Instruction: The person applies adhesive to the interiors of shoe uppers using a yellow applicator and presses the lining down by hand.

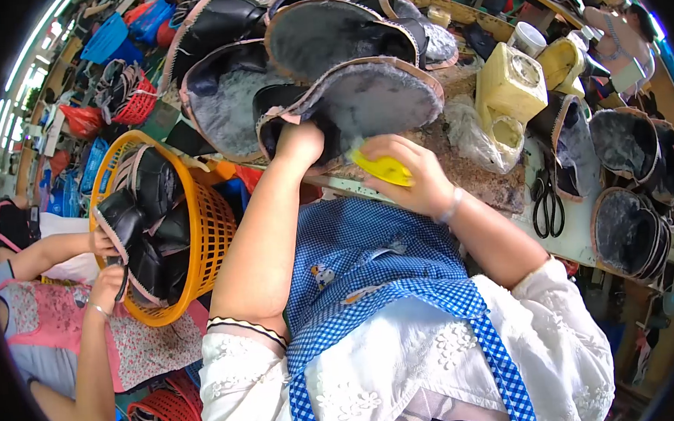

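My left hand [300,143] is closed on the edge of a black fur-lined boot upper [376,98], its fingertips partly hidden in the opening. The upper lies spread at the table's front edge, grey fluffy lining facing up. To its right and slightly below, my right hand [420,176] grips a bright yellow tool [383,167], whose pale blurred tip points at the upper. Further black uppers with grey lining [326,37] are heaped just behind.
On the right of the worktable [577,230] are black scissors [547,205], a cream container [508,84], a clear plastic bag [475,136] and stacked uppers [628,231]. At left, a co-worker's hands [108,286] touch black footwear in an orange basket [207,234].
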{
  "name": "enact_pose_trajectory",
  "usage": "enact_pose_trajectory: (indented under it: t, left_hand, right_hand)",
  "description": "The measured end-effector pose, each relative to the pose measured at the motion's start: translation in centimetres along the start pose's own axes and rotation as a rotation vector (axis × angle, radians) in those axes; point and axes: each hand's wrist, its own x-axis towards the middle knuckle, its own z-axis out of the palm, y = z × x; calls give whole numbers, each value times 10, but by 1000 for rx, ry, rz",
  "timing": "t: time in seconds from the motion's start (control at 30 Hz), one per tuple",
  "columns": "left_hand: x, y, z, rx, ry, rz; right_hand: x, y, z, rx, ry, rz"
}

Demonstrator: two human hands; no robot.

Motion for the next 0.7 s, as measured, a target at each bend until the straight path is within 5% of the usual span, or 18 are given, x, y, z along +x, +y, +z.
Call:
enact_pose_trajectory:
  t: [0.07, 0.2, 0.27, 0.37, 0.43, 0.53, 0.63, 0.67, 0.7]
  left_hand:
    - [4, 0, -3, 94, -141, -98]
    - [-14, 10, -7, -52, -63, -107]
    - [-35, 19, -11, -129, -124, 83]
    - [-61, 7, 18, 126, 130, 363]
    - [-62, 15, 7, 215, 163, 409]
    - [-56, 22, -22, 193, 522, 606]
    - [-59, 32, -41, 257, 1092, 385]
    - [-55, 35, -38, 170, 1072, 231]
    - [-51, 19, -23, 34, 778, 54]
  right_hand:
    - [12, 18, 21, -90, -26, -50]
    - [-1, 18, 33, -96, -118, 36]
    - [-13, 0, 9, 69, -97, 166]
    - [-40, -13, -27, 560, 180, 586]
    - [-48, -27, -58, 551, 415, 628]
    - [-69, -32, -98, 657, 629, 568]
    - [-82, -37, -120, 543, 833, 510]
    - [-86, -36, -127, 445, 888, 508]
    - [-83, -33, -133, 263, 972, 495]
